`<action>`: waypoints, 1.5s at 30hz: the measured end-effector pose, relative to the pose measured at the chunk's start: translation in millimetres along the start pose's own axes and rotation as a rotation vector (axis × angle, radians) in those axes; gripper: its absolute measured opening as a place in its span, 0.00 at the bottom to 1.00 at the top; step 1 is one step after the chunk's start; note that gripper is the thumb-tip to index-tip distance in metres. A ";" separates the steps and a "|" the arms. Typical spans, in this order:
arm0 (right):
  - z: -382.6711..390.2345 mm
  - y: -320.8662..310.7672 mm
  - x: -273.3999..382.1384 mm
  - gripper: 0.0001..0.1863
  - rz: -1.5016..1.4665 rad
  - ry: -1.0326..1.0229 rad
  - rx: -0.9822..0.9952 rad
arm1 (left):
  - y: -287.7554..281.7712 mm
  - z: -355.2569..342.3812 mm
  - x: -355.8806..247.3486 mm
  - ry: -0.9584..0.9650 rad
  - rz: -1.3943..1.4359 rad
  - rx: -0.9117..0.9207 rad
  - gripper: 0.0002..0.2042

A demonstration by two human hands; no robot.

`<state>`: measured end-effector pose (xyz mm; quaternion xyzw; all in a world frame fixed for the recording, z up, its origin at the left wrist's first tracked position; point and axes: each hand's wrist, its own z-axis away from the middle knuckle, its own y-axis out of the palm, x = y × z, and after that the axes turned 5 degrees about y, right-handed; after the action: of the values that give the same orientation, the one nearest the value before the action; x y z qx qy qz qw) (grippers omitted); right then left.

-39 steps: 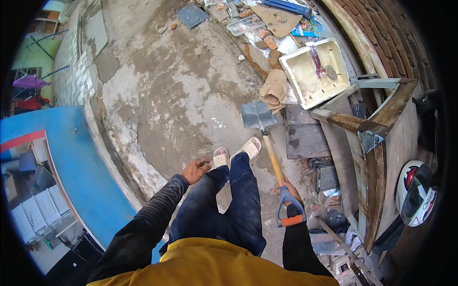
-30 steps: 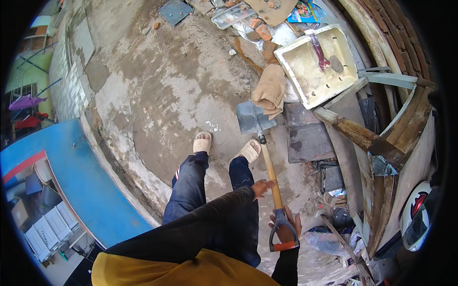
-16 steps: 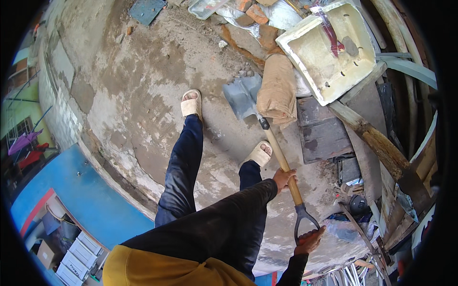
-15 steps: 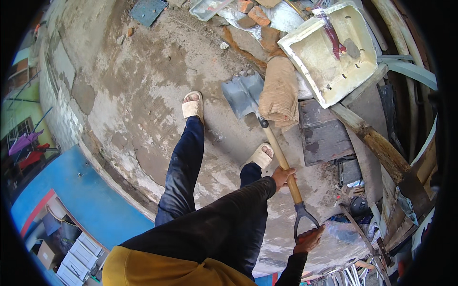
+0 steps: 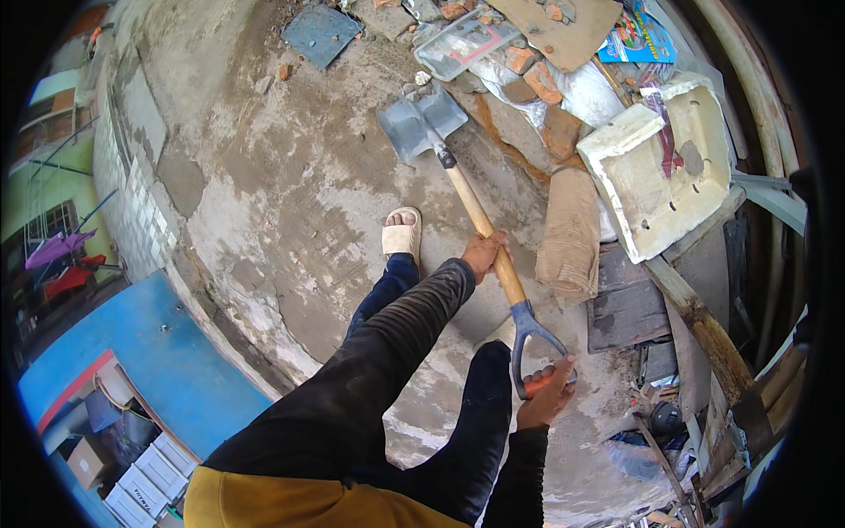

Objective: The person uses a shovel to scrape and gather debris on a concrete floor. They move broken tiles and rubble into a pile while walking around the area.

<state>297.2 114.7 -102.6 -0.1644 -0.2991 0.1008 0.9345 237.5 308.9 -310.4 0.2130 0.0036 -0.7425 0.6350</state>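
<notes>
Aslant, shovel [image 5: 470, 205] in both hands [image 5: 481, 254]

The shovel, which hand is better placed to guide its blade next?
Probably the left hand: it grips the wooden shaft, nearer the blade. The right hand is farther back, at the orange grip.

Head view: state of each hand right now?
Left hand: closed, holding the shovel's wooden shaft.
Right hand: on the orange grip; can't tell if its fingers are fully closed.
</notes>
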 end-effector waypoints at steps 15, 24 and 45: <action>56.4 74.8 -16.5 0.29 0.048 -0.027 -0.221 | -50.5 3.3 -80.5 -0.037 -0.008 0.024 0.13; 93.0 110.4 2.1 0.28 0.102 -0.050 -0.183 | -68.6 0.9 -117.5 -0.065 0.003 0.066 0.18; 205.1 229.2 117.0 0.27 0.492 -0.363 0.790 | -139.0 220.0 -306.8 -0.113 0.553 0.264 0.09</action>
<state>248.8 411.1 32.0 0.1566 -0.3481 0.4509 0.8068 69.1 563.9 -48.7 0.2450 -0.1861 -0.5464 0.7789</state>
